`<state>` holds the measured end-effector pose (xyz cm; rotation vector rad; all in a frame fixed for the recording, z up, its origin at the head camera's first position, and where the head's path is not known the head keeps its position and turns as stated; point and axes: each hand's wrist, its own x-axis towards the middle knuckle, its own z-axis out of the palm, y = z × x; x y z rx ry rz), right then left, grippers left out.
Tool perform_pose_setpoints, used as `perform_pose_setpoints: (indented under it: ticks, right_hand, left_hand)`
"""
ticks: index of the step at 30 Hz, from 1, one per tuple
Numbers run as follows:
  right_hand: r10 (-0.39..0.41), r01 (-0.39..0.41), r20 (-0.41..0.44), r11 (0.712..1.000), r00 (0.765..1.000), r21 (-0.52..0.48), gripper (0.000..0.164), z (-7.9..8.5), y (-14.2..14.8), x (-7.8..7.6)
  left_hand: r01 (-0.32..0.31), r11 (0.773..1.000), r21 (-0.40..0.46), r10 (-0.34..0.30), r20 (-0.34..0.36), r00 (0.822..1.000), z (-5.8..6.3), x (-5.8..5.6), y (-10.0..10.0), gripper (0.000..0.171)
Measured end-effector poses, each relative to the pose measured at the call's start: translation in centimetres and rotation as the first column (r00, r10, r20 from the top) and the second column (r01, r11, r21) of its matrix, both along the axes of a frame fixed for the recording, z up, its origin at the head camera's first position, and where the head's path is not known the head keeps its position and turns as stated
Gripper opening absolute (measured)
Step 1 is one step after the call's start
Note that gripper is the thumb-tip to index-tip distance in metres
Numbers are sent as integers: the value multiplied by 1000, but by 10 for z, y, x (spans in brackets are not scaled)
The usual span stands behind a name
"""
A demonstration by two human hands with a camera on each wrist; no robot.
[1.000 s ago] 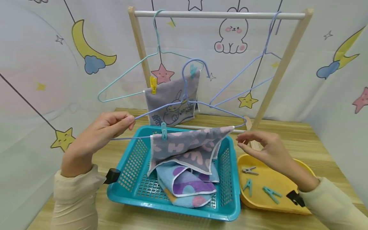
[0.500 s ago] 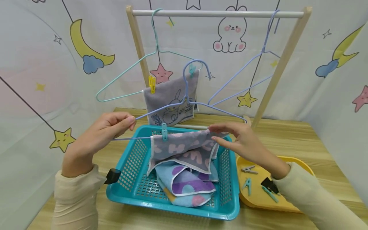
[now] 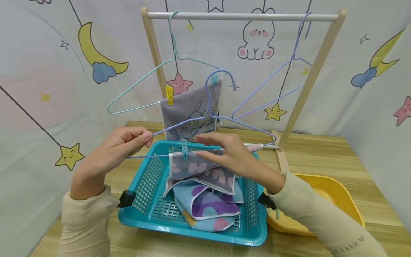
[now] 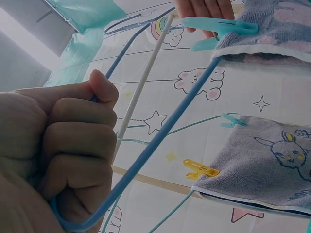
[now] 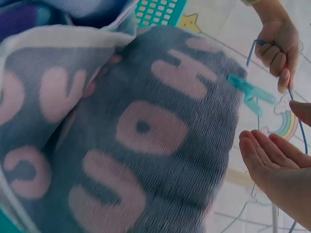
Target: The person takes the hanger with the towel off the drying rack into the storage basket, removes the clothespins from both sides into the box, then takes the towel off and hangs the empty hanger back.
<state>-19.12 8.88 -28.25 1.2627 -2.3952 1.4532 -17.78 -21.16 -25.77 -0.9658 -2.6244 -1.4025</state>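
1. The grey towel (image 3: 196, 167) with pink letters hung folded over the lower bar of the blue hanger (image 4: 159, 136), above the basket. I saw its soft, ribbed pile and thin white hem.
2. My left grip (image 3: 123, 145) was curled and pinching the hanger near its left corner, I think so that the bar lay almost level and the fabric did not slide. The hanger was a smooth, coated-looking rod.
3. My right grip (image 3: 232, 151) was spread, thumb apart from the straight fingers, at the towel's upper edge. I could not tell if it touched the fabric; such a position suited straightening the fold.
4. One teal clothespin (image 3: 184, 148), apparently plastic, bit the upper left corner, probably to fix it to the bar.
5. Under this stood the turquoise basket (image 3: 192, 234), rigid and pierced with small holes, containing a crumpled blue and purple cloth (image 3: 212, 207).
6. Behind, a rabbit towel (image 3: 183, 107) hung from a thin green hanger (image 3: 138, 83), a yellow clothespin (image 3: 170, 95) securing one corner. The rack (image 3: 244, 16) had wooden posts and a round pale rail.
7. On the wood-grained counter (image 3: 321, 157), the rounded yellow tray (image 3: 346, 200) sat beside the basket, partly covered by my right sleeve.
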Motion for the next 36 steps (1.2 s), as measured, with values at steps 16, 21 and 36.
perform_pose_setpoints:
  ticks: [16, 21, 36]
  right_hand:
    - [-59, 57, 76, 998, 995, 31, 33, -5, -37, -5]
    - [-84, 83, 37, 996, 996, 14, 22, -6, -38, -5]
    - [-77, 52, -104, 974, 992, -221, 11, -3, -34, -1]
  left_hand:
    - [-14, 1000, -11, 14, 11, 1000, -1, 3, 3, 21]
    - [-8, 1000, -5, 8, 16, 1000, -1, 3, 5, 21]
    - [6, 1000, -10, -6, 27, 1000, -4, 3, 5, 22]
